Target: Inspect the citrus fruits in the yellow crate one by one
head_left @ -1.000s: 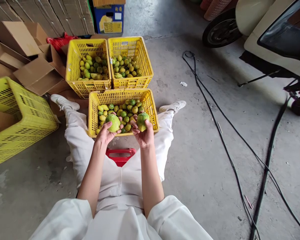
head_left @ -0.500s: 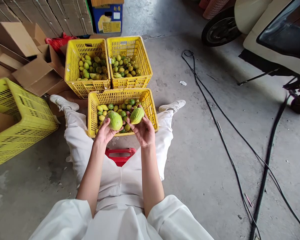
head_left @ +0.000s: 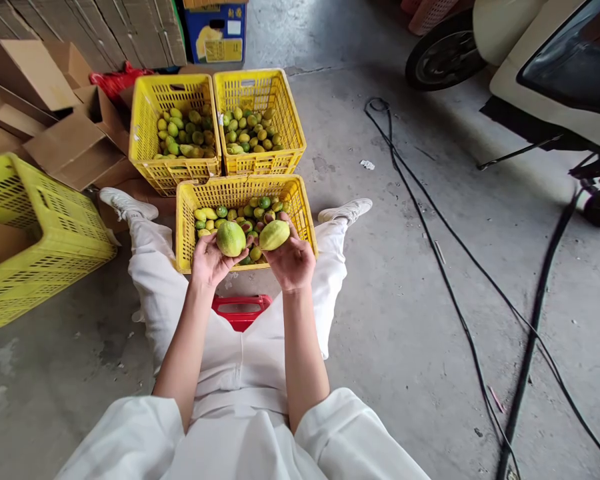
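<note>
My left hand [head_left: 211, 261] is closed round a rounded green lemon [head_left: 231, 239], its fingers cupping the fruit from below and the left. In my right hand [head_left: 293, 262] rests a longer yellow-green lemon [head_left: 275, 235], held by the fingers and turned nearly sideways. The two fruits are close together but apart. Both hands are above the near edge of a yellow plastic crate [head_left: 307, 223]. Inside it, green and yellow lemons [head_left: 207, 214] lie loose, partly hidden by my hands.
Two more yellow crates [head_left: 145, 123] of similar fruit stand behind. At left are a larger yellow crate [head_left: 70, 247] and opened cardboard boxes [head_left: 67, 143]. A red plastic stool [head_left: 240, 313] shows between my legs. Black cables [head_left: 447, 280] cross the floor beside a parked scooter [head_left: 540, 87].
My right hand has turned its lemon from a slant to nearly level. The left hand has shifted only slightly, with its lemon still held.
</note>
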Motion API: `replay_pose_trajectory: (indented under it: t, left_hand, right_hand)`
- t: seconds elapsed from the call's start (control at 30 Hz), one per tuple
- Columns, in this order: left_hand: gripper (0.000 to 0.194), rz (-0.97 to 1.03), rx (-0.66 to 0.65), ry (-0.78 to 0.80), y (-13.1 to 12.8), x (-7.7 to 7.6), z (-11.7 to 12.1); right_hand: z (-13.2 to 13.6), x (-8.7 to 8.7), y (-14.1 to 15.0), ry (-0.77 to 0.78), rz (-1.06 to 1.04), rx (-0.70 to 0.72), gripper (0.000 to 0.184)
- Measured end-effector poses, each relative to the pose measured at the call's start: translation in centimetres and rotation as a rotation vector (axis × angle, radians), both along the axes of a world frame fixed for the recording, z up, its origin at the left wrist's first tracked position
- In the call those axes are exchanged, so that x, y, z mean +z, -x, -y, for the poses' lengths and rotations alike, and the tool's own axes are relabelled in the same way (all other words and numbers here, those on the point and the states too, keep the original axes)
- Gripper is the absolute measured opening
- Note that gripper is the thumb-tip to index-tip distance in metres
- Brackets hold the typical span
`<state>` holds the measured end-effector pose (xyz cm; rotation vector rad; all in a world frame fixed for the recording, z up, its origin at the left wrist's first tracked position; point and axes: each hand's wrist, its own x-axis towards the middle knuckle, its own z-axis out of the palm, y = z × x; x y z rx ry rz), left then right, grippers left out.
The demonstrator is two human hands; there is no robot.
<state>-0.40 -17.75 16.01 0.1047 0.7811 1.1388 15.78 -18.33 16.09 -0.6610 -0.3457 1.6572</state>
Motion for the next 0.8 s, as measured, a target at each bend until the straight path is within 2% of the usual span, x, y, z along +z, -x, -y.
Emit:
replay_pose_trajectory:
  t: [0.17, 0.3, 0.4, 0.53, 0.67, 0.8]
  left_hand:
    - [0.026, 0.017, -0.002, -0.071, -0.1, -0.3, 0.1]
    - [0.040, 0.005, -0.042, -0.087, -0.4, -0.9, 0.1]
    - [0.041, -0.010, -0.082, -0.062, -0.5, -0.7, 0.1]
    - [0.043, 0.032, -0.036, -0.066, -0.2, -0.3, 0.1]
    - [0.040, 0.017, -0.024, -0.083, 0.1, 0.0, 0.1]
    - [0.041, -0.024, -0.009, -0.076, -0.3, 0.2, 0.2]
  right_hand:
    - [0.4, -0.1, -0.6, -0.037, -0.054, -0.060, 0.031]
    - [0.3, -0.6, -0.4, -0.005, -0.097, 0.036, 0.034]
    - [0.0, -0.9, 0.0, 0.010, -0.060, 0.110, 0.026]
    - [-0.3, -0.7, 0.0, 0.040, -0.042, 0.065, 0.018]
    - [-0.2, -0.2, -0.4, 0.029, -0.042, 0.021, 0.043]
    - [0.0, -0.2, -0.4, -0.011, 0.000, -0.006, 0.044]
